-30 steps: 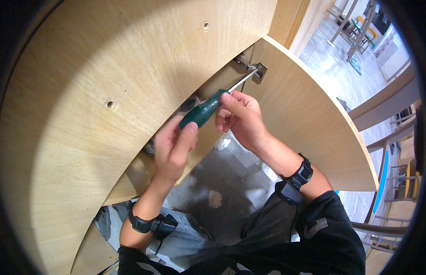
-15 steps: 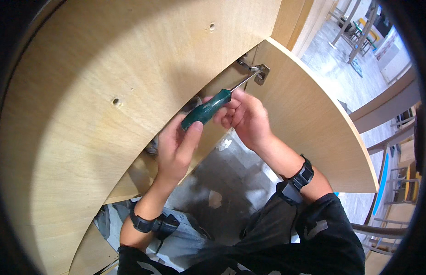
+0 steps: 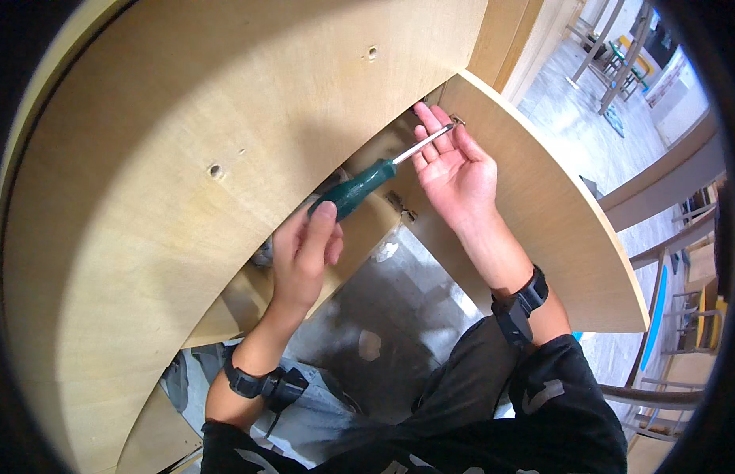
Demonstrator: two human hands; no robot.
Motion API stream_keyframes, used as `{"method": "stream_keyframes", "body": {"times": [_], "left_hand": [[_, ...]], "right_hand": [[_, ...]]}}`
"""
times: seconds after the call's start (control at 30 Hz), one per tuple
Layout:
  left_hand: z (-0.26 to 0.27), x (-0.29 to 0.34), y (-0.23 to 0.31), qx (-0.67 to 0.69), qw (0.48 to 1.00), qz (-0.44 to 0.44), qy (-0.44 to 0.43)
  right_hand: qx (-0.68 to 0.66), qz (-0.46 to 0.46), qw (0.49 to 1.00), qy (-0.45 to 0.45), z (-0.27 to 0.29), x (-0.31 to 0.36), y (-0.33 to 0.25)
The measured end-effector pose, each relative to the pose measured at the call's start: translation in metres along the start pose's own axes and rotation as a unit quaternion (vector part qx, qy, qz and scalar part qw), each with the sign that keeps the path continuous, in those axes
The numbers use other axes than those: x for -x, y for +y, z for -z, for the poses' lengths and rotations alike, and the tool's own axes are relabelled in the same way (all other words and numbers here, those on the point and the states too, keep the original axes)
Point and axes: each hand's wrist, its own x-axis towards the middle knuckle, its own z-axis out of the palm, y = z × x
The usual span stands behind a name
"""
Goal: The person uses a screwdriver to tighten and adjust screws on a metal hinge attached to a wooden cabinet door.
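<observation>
Shifted farther since earlier, the bare right hand opens palm-up. At left, the bare left hand grips the green-handled metal screwdriver; its shaft crosses before the right hand's extended fingers, near the pale wooden panel at right.

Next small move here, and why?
Probably ease the bare, open right hand back from the small metal hinge on the pale, curved wooden panel: it partly hides the hinge, and the green-handled screwdriver, gripped in the bare left hand, has its metal shaft crossing in front of the right fingers.
</observation>
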Motion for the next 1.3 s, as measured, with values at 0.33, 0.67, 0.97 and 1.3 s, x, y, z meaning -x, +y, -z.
{"method": "stream_keyframes", "body": {"times": [0.33, 0.67, 0.97, 1.3], "left_hand": [[0.005, 0.005, -0.01, 0.03, 0.998, -0.006, 0.058], [0.024, 0.007, -0.012, 0.103, 0.989, 0.027, 0.105], [0.038, 0.005, -0.028, 0.077, 0.99, 0.049, 0.11], [0.053, 0.018, -0.032, 0.107, 0.986, 0.041, 0.121]], "right_hand": [[0.006, 0.016, 0.998, 0.06, 0.001, -0.011, 0.004], [-0.046, 0.043, 0.993, 0.103, -0.003, -0.01, 0.005], [-0.189, 0.061, 0.973, 0.117, -0.003, -0.015, 0.014], [-0.201, 0.068, 0.974, 0.081, -0.003, -0.013, 0.025]]}}
